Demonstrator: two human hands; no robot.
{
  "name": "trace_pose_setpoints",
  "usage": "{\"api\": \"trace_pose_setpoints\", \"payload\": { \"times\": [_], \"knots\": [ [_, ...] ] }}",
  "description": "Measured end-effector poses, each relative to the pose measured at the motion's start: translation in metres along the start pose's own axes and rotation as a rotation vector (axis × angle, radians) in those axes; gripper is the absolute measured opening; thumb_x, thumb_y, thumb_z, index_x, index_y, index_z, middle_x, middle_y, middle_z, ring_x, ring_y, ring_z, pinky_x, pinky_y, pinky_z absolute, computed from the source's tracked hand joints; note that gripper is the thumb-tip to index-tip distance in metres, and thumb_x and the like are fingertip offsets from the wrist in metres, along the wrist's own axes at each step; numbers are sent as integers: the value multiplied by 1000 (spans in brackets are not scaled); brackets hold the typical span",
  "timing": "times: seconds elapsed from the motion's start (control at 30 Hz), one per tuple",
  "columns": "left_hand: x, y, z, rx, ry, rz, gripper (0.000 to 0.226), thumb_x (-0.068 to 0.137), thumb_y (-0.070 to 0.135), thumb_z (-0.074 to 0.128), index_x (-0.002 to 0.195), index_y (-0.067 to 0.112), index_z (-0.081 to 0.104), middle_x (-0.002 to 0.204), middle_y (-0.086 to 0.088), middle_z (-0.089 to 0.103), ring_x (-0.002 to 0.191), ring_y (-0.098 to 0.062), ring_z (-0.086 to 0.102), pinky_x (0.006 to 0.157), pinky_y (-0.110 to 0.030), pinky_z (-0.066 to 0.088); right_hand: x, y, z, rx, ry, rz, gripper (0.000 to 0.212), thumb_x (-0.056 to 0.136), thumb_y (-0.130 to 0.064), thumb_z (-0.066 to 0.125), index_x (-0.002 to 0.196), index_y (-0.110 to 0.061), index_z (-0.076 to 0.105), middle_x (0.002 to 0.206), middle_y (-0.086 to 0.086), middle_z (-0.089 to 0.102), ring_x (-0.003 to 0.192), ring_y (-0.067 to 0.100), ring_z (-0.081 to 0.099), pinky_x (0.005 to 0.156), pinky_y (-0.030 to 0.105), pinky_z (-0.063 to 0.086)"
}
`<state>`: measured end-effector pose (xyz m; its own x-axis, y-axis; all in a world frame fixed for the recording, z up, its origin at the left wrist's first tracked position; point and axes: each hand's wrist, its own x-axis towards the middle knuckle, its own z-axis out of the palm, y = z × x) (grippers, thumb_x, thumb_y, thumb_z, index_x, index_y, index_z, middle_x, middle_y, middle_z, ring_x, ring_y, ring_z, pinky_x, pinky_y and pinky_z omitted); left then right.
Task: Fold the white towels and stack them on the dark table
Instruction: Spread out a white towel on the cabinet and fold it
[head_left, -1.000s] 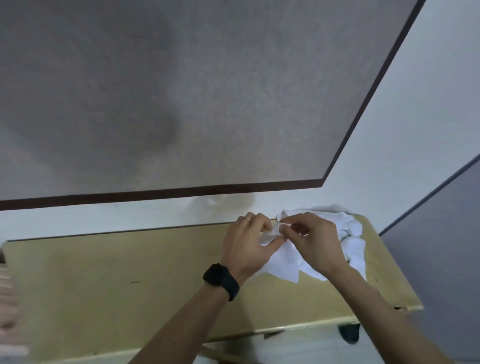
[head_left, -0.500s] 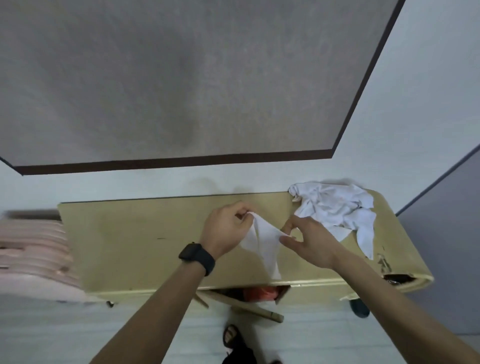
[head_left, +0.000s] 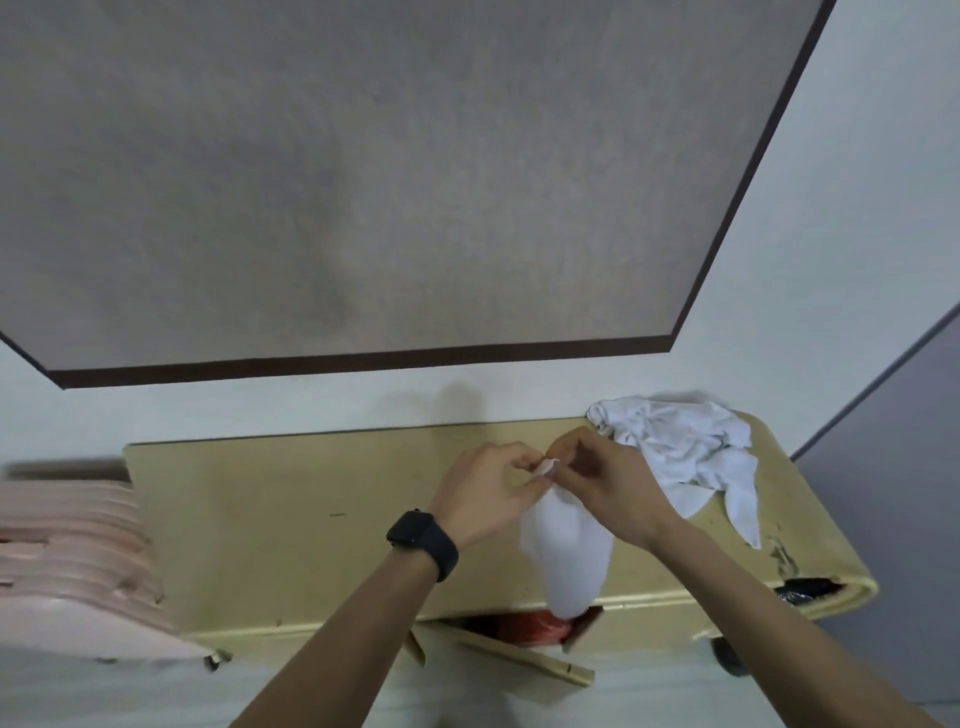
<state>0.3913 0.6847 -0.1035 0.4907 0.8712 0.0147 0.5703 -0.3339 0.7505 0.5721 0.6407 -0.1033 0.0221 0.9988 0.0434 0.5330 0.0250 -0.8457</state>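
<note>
Pinching one white towel by its top edge, the left hand and right hand meet mid-frame. It looks soft, light and floppy; corners seem best to hold.

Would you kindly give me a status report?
Left hand, right hand pinching top of hanging white cloth towel. Crumpled white towel pile beside. Nothing blocking.

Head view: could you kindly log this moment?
left hand, right hand: pinch hanging white cloth towel | crumpled white towel pile: on yellow bench
</note>
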Motion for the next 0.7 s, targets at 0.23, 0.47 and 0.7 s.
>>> {"api": "trace_pose_setpoints", "payload": {
  "times": [0.23, 0.47, 0.7],
  "knots": [
    [7, -11, -26, -281, 35, -13, 12, 93, 28, 61, 94, 22, 71, 88, 15, 70, 83, 4, 63, 74, -16, 50, -3, -2, 16, -51, -50, 79, 11, 86, -35, 74, 90, -32, 65, 85, -19, 68, 84, 1, 63, 79, 14, 47],
    [14, -45, -66, -462, 112, -139, 28, 96, 31, 57, 72, 17, 52, 67, 5, 46, 63, -13, 43, 62, -24, 34, -10, 17, 35, -220, -47, 130, 17, 87, -47, 69, 74, -41, 59, 75, -27, 61, 78, -2, 57, 69, 12, 40],
    [2, -102, -83, -311, 69, -148, 15, 91, 37, 66, 82, 27, 69, 79, 12, 70, 77, -7, 64, 72, -24, 47, -11, 38, 45, -378, -124, 112, 19, 94, -35, 60, 77, -39, 54, 76, -11, 61, 74, 4, 57, 66, 23, 41]
  ]
}}
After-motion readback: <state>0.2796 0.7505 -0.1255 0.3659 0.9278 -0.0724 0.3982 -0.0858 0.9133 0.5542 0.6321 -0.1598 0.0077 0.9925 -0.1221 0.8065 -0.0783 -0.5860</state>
